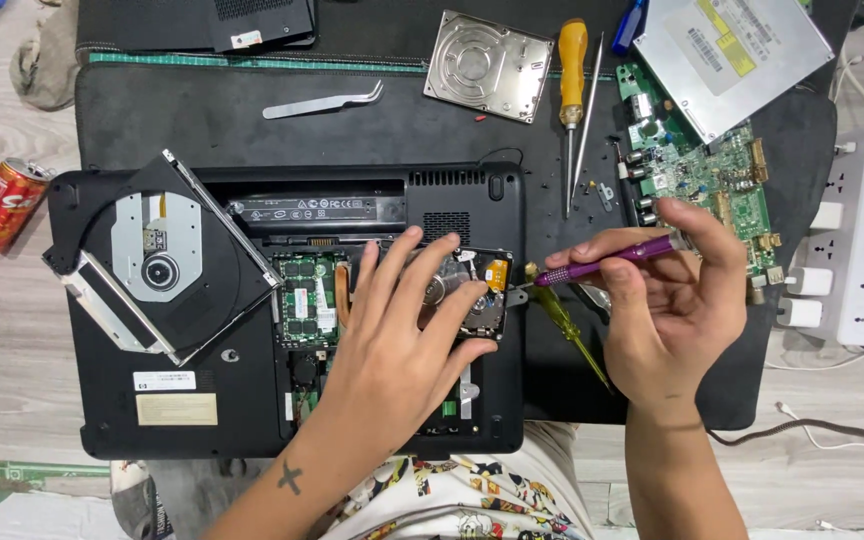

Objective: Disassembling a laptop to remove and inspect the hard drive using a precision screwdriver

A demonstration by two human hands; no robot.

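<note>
1. Left hand (404,330): open, fingers spread, pressing the hard drive (474,290) seated in the upturned laptop (202,400).
2. Right hand (672,300): gripping the purple screwdriver (612,258), tip at the drive's right edge.

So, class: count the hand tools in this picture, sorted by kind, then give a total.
Screwdrivers: 3 — purple screwdriver in the right hand, yellow-green screwdriver, orange-handled screwdriver
Tweezers: 1 — metal tweezers
Total: 4
</note>
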